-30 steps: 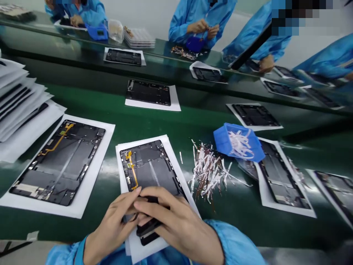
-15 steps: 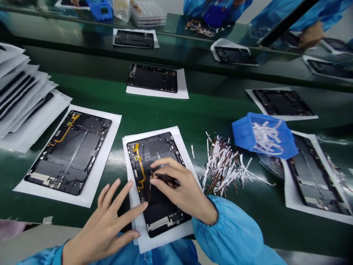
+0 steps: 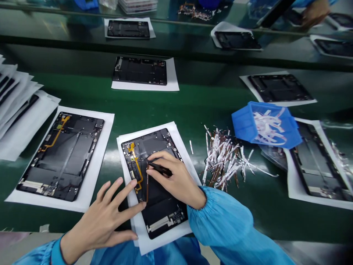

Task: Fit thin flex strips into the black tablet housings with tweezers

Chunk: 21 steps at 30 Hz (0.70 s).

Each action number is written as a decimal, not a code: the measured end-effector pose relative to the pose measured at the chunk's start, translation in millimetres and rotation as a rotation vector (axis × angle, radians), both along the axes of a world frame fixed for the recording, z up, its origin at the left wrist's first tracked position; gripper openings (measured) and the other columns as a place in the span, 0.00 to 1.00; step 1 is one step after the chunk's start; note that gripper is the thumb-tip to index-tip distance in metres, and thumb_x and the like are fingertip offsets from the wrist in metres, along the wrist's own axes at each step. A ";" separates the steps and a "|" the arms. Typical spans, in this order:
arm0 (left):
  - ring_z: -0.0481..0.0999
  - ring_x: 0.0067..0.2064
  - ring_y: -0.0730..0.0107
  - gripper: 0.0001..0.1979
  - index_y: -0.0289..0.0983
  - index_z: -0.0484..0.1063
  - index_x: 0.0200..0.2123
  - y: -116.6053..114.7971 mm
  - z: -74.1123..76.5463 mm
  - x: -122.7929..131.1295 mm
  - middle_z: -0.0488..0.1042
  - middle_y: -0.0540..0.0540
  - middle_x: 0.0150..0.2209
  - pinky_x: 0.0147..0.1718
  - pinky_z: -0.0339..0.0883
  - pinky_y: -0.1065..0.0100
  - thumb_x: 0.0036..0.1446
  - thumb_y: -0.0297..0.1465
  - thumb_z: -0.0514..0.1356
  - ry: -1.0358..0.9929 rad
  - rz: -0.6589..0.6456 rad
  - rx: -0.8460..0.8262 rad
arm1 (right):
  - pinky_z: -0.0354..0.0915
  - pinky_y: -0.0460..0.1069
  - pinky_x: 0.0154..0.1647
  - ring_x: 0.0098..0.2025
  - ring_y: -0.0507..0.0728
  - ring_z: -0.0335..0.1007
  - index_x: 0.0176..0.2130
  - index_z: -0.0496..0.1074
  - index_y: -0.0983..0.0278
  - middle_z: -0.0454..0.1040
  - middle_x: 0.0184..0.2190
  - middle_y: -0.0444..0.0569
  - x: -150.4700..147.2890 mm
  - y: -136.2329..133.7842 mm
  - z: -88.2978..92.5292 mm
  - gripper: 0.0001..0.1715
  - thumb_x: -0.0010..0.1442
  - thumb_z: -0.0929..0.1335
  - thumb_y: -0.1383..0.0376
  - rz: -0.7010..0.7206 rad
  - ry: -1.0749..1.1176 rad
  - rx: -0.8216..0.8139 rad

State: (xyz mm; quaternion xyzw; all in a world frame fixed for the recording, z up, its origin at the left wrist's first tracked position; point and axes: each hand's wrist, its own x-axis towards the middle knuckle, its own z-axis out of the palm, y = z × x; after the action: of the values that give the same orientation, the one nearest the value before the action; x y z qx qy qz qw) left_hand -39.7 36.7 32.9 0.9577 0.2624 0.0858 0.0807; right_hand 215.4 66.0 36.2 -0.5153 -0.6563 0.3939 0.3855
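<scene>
A black tablet housing [image 3: 162, 213] lies on white paper sheets in front of me, with an orange flex cable [image 3: 136, 163] along its left side. My right hand [image 3: 173, 178] pinches a pair of black tweezers [image 3: 160, 168] over the middle of the housing; the tips are partly hidden by the fingers. From there a thin brown flex strip [image 3: 147, 187] runs down the housing. My left hand [image 3: 107, 215] is spread open at the left edge, its index fingertip touching near the strip's lower end.
Right of the housing lies a pile of white and brown strips [image 3: 220, 158]. Behind it, a tilted blue bin [image 3: 242, 123] holds more strips. Another housing [image 3: 63, 158] lies on paper to the left, near stacked papers [image 3: 33, 117]. More housings lie behind and right; a person's hand [image 3: 316, 13] shows at top right.
My right hand with the tweezers has moved slightly up the housing, and more of the brown strip shows. My left hand stays in place on the housing. The view has shifted a little.
</scene>
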 end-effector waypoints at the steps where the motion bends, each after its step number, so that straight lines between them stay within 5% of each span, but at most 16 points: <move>1: 0.52 0.67 0.43 0.31 0.54 0.69 0.60 0.7 -0.5 0.5 0.58 0.42 0.67 0.66 0.33 0.53 0.56 0.55 0.61 -0.004 -0.004 -0.001 | 0.71 0.50 0.47 0.46 0.55 0.75 0.38 0.74 0.63 0.75 0.45 0.49 0.2 0.3 -1.0 0.02 0.63 0.70 0.70 0.000 -0.004 0.000; 7: 0.56 0.65 0.41 0.26 0.50 0.72 0.58 2.5 -0.5 3.1 0.55 0.41 0.69 0.64 0.37 0.51 0.58 0.49 0.62 -0.020 -0.012 -0.057 | 0.72 0.51 0.47 0.46 0.55 0.75 0.37 0.74 0.64 0.75 0.45 0.50 1.3 1.6 -4.2 0.02 0.63 0.70 0.70 0.008 -0.026 -0.010; 21: 0.48 0.70 0.38 0.32 0.49 0.65 0.64 2.6 3.2 6.6 0.45 0.40 0.72 0.63 0.42 0.45 0.55 0.37 0.64 0.040 -0.021 -0.191 | 0.72 0.51 0.47 0.46 0.56 0.76 0.38 0.75 0.63 0.75 0.46 0.51 1.6 1.4 -5.0 0.03 0.64 0.69 0.69 0.011 -0.045 -0.038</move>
State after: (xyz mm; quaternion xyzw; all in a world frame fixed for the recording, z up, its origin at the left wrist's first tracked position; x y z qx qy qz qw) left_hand -33.1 39.3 36.1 0.9499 0.2611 0.0402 0.1672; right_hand 217.0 67.4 31.2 -0.5278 -0.6599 0.3967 0.3585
